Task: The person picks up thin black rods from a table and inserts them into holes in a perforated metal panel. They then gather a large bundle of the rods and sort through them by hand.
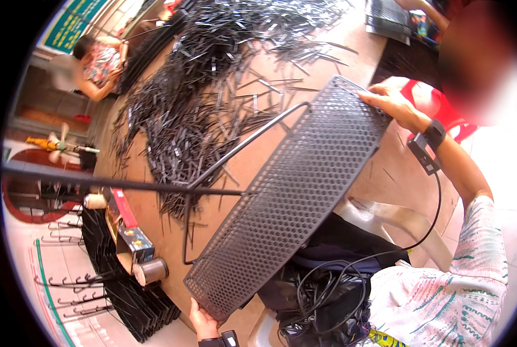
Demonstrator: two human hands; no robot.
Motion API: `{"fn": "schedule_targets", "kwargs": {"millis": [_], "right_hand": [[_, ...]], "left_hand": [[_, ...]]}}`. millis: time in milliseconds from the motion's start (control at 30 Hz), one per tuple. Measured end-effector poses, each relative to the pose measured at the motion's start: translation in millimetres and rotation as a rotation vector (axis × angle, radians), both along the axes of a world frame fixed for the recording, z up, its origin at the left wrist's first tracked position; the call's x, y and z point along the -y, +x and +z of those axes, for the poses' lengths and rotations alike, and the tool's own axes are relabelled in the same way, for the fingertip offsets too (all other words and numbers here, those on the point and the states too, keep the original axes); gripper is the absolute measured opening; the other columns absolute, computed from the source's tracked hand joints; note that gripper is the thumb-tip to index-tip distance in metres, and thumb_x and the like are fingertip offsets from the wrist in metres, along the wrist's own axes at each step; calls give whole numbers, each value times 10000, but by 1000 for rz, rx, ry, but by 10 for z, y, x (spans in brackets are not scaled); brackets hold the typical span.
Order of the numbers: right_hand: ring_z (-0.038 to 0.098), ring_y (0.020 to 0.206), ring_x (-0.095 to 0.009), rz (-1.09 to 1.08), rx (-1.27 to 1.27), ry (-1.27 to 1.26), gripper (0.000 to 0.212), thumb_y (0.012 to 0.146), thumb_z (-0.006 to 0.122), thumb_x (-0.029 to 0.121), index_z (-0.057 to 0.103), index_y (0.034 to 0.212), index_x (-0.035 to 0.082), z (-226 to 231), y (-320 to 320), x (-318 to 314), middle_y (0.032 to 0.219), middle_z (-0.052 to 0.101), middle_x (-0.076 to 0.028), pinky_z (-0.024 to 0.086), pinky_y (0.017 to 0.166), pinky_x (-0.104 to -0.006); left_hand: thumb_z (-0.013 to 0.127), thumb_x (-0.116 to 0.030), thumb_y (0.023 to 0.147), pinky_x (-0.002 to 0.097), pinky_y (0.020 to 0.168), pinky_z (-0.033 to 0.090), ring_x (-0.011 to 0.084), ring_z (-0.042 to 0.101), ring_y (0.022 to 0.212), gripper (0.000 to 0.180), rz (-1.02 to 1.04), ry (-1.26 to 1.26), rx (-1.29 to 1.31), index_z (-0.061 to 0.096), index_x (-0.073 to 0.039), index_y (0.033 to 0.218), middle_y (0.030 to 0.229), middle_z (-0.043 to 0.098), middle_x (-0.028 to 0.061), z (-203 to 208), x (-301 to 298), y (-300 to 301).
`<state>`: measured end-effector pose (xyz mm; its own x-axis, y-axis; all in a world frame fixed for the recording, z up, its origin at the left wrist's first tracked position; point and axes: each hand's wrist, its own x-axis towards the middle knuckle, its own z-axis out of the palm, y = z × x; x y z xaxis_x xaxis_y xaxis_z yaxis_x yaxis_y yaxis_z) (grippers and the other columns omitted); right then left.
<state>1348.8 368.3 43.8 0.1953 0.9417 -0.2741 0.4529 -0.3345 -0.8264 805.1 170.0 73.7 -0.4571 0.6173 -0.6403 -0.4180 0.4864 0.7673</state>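
A long black perforated metal rack lies slantwise before me, with thin black rods joined to its far side. One long rod runs off to the left. My left hand is closed on the rack's lower-left end, its fingers partly hidden behind the mesh. At the upper-right end my right hand grips the corner, thumb on the edge. Behind the rack, a big heap of thin black strips covers much of the tan round table.
At the table's left edge stand a small box and a spool of wire. Black hooked racks are stacked beyond. Black cables hang over my lap. One person sits far left, another upper right, near a red stool.
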Motion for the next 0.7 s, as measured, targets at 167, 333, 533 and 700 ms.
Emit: {"fn": "schedule_targets", "kwargs": {"millis": [167,333,533,700], "right_hand": [[517,833,-160,146,-59,-148,596,736,532,490,564,960,-61,-128,392,-133,873,565,-110,372,744,-259],[517,763,-127,108,30,-182,591,739,526,503,581,925,-55,-104,275,-57,803,566,-74,378,688,-243],[445,630,-38,31,-51,-113,468,802,491,436,600,828,-18,-341,96,138,709,523,20,338,560,-194],[430,546,-40,58,-192,-158,511,781,473,517,600,763,22,-395,-229,264,637,513,30,319,518,-197]], "left_hand": [[366,-235,849,434,786,436,286,498,960,362,-56,-154,124,461,28,1079,1097,492,159,-538,42,-390],[389,-263,841,401,813,423,273,497,970,391,-13,-181,37,464,20,1100,1123,485,141,-376,13,58],[427,-286,832,379,827,411,256,502,967,401,-193,-112,-211,474,10,1099,1093,515,118,-201,131,-66],[415,-196,826,366,741,438,246,537,849,299,-242,-217,-367,508,17,1014,981,551,109,-227,497,-471]]}}
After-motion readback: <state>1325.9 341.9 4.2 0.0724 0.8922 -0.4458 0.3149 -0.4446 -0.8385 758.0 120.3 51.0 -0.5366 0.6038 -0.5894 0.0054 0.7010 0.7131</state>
